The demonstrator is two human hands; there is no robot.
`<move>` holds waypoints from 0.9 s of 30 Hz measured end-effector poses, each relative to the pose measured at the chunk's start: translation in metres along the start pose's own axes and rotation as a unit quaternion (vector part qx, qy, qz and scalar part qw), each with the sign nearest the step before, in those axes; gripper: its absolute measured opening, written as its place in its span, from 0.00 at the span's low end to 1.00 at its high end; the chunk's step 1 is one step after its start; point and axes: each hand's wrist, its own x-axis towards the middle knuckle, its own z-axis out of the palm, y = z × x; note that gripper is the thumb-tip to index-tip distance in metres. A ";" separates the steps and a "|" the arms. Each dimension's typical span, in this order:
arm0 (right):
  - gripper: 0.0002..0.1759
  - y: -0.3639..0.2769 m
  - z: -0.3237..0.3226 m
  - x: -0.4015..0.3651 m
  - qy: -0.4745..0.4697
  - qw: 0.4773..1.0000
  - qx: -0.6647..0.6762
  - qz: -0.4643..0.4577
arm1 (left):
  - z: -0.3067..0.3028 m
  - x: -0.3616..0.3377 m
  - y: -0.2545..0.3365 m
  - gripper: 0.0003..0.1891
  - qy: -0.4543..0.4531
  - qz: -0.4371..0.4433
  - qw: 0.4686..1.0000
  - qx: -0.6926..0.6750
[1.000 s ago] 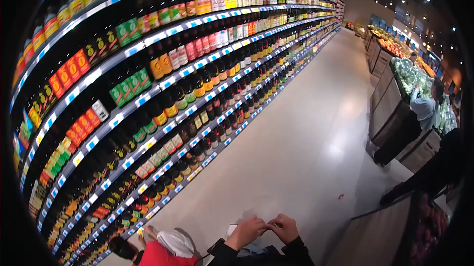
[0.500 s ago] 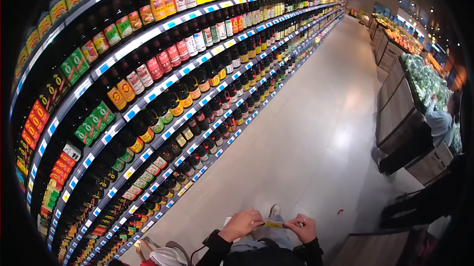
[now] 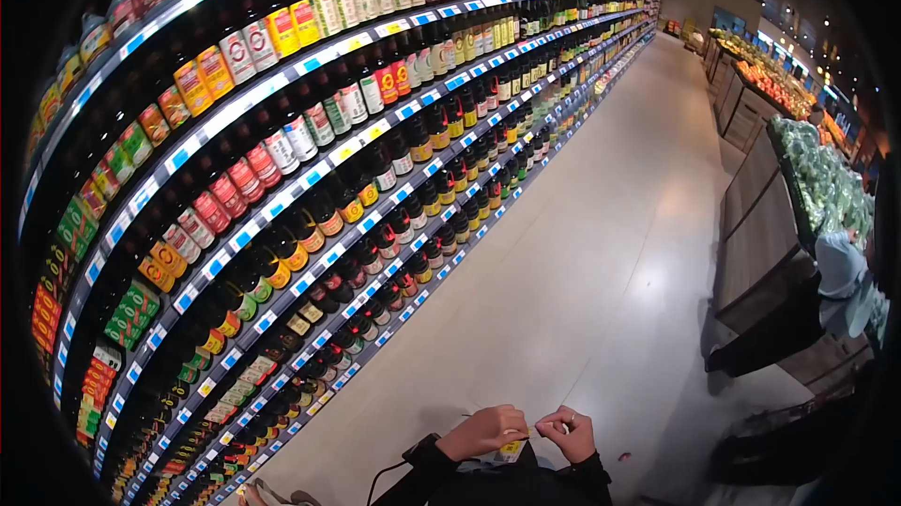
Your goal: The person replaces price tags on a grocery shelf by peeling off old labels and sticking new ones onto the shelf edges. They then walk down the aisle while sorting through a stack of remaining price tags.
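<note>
My left hand [image 3: 486, 432] is closed in a pinch low in the middle of the view. Just under its fingertips hangs a small yellow-and-white printed strip [image 3: 511, 449], partly hidden by the hand and my dark clothing. My right hand [image 3: 569, 434], with a ring on one finger, is closed with thumb and fingertips together. A narrow gap separates its fingertips from those of the left. Whether anything sits in the right fingers is too small to make out.
Long shelves [image 3: 310, 177] of bottles with blue-and-white price tags run along the left. Grey floor [image 3: 572, 271] stretches ahead. On the right are wooden produce stands [image 3: 765, 215] with wrapped greens [image 3: 821, 177], and a person in a light top [image 3: 840, 267]. A small red scrap [image 3: 624, 456] lies on the floor.
The strip was stretched between both hands; now it hangs beneath the left, and the right hand's fingertips are off it. The view has moved forward along the aisle.
</note>
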 end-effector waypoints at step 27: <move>0.01 -0.005 -0.277 0.465 0.108 0.988 0.111 -0.010 | -0.144 0.484 -0.207 0.06 0.042 -0.067 0.992 -0.097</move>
